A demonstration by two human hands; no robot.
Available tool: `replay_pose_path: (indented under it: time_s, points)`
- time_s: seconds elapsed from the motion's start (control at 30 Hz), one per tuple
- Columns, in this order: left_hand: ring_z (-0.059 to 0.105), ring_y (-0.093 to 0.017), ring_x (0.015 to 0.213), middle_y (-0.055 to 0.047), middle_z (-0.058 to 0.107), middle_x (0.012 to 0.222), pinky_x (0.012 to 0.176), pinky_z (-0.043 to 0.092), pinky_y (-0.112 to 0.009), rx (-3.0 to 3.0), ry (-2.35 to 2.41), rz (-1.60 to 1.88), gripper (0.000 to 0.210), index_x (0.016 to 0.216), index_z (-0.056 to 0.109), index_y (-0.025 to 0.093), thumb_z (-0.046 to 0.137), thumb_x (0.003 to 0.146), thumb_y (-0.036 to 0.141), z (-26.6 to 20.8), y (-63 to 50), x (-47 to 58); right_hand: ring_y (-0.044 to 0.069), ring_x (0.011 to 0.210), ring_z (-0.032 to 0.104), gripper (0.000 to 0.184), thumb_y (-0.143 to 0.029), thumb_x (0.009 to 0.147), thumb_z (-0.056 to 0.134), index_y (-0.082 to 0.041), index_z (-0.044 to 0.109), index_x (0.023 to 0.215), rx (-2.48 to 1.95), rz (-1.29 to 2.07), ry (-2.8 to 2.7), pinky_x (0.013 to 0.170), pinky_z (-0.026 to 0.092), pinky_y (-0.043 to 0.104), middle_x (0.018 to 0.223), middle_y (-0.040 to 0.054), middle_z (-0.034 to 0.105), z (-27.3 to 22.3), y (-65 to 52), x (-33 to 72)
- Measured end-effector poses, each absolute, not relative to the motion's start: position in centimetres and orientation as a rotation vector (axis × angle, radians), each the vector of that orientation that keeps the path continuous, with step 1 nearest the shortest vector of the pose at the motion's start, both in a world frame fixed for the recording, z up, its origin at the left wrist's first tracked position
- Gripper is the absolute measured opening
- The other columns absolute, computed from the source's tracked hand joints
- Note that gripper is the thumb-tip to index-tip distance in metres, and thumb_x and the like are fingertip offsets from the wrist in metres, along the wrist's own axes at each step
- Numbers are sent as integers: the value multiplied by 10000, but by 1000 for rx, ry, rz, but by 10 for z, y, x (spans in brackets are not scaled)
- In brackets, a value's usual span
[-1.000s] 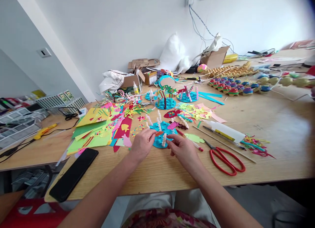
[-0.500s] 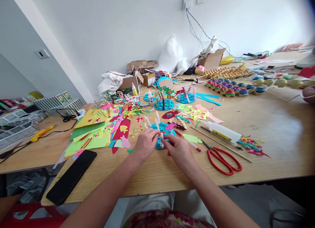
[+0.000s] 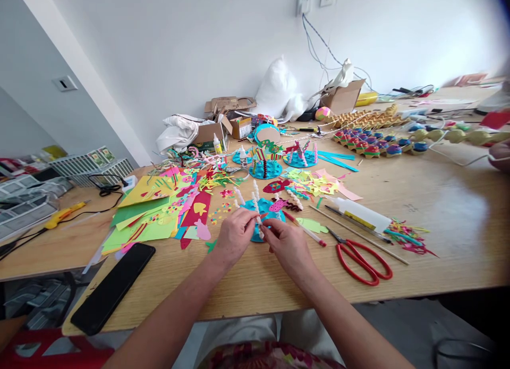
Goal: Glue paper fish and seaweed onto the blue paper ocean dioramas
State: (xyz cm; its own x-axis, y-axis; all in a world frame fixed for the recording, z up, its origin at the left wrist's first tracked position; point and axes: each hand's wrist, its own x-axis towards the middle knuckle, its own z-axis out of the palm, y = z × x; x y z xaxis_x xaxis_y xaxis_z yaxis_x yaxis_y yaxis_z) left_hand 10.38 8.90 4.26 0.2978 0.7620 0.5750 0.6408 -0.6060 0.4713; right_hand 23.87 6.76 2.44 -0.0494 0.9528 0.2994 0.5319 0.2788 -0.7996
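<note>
My left hand (image 3: 238, 229) is closed in a pinch over the front of a blue round base (image 3: 261, 205). At its fingertips shows a small orange-red piece (image 3: 263, 216), mostly hidden. Close beside it, my right hand (image 3: 287, 242) pinches a wavy white pipe cleaner (image 3: 261, 233) that stands at the base's front edge. More white pipe cleaners (image 3: 255, 189) rise from the base. A pink paper fish (image 3: 278, 204) is at its right side, and a red paper fish (image 3: 276, 186) lies behind it.
Red-handled scissors (image 3: 363, 260), a wooden stick (image 3: 358, 233), a glue bottle (image 3: 360, 212) and a red pen (image 3: 306, 229) lie to the right. Coloured paper (image 3: 145, 220) and a black phone (image 3: 113, 287) are left. Decorated blue bases (image 3: 265, 169) stand behind. Another person's hand (image 3: 500, 155) shows far right.
Both hands stay at the front of the blue base, with small finger shifts. The orange-red bit below my right fingers no longer shows. The view has shifted slightly.
</note>
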Motion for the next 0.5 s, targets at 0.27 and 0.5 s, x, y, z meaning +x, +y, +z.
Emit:
replay_pose_path:
  time_s: [0.27,0.5]
  points:
    - [575,-175,804,-56,615,843,702,448,-279,2428,1448,1325,245,944,568,200,423,774,100,50,88,97,118,534,519,113,-283,783,478,-201,535,731,-1346,487,-1668,500,372,215,631,-10,586,24,61,240]
    - [568,-152,739,-35,583,814,654,440,-246,2371,1532,1430,213,946,508,212,436,770,118,56,75,99,103,591,520,34,-194,790,484,-194,513,773,-1160,361,-1696,536,397,204,702,-6,560,31,47,233]
